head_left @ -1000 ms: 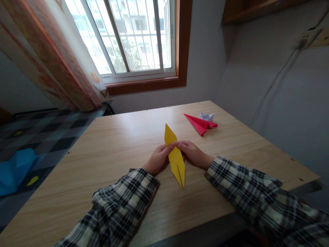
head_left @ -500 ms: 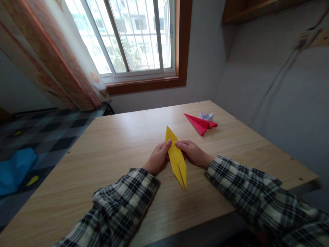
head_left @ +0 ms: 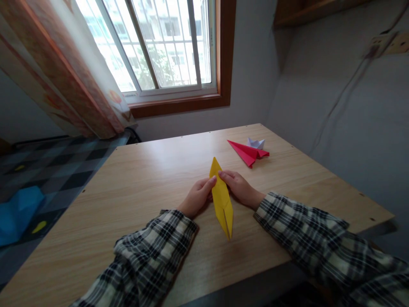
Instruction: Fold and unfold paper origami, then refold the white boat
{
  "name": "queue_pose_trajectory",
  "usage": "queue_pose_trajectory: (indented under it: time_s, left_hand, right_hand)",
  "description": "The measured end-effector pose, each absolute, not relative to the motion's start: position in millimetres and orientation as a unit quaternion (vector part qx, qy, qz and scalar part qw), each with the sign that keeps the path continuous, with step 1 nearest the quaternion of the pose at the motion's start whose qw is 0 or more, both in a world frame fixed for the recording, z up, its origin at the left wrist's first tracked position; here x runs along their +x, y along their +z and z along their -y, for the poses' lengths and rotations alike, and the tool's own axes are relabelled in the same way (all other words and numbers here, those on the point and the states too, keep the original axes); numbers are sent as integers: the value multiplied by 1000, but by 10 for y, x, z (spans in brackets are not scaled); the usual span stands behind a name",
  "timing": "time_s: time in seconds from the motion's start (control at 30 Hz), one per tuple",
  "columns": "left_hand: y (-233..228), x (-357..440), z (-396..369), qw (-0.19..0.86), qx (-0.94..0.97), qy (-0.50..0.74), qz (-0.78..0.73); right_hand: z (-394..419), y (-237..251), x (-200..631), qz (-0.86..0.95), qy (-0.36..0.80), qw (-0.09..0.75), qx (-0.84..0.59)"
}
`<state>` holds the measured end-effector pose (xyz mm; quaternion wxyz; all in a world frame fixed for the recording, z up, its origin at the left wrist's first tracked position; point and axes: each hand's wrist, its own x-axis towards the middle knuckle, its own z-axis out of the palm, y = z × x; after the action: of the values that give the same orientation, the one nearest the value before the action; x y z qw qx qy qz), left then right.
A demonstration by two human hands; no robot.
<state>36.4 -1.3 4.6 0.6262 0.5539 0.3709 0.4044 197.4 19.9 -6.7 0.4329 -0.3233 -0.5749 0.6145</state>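
Note:
A long, diamond-shaped piece of folded yellow paper (head_left: 221, 198) is held between my two hands above the table. Its far end is a single point, and the near end splits into two narrow legs. My left hand (head_left: 198, 196) is closed on its left edge, thumb on top. From the right, my right hand (head_left: 241, 187) pinches the opposite edge, thumb also on top near the upper part. The fingers under the paper are mostly hidden.
On the wooden table (head_left: 143, 179), a red paper plane (head_left: 247, 152) lies at the back right, beside a white paper boat (head_left: 256, 143). A blue folded paper (head_left: 21, 213) rests on the checked cloth (head_left: 73, 157) at left. A wall stands at right.
The yellow paper has turned slightly, its far tip shifting right, and it looks a little narrower. Both hands keep their hold and have barely moved.

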Motion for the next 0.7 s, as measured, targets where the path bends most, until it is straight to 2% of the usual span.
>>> queue_pose_trajectory:
  time_s: [0.4,0.57,0.7]
  left_hand:
    - [52,367,29,608,617,368,-339]
    - [53,362,26,546,653,362,-380]
    - [5,364,-18,503,629,416,-422]
  right_hand:
    - [-278,-128,1984,542,534,531,-373]
    - [-270,-120,1984,556,507,549,-364]
    - [-249,-111,1982,594,469,551,-352]
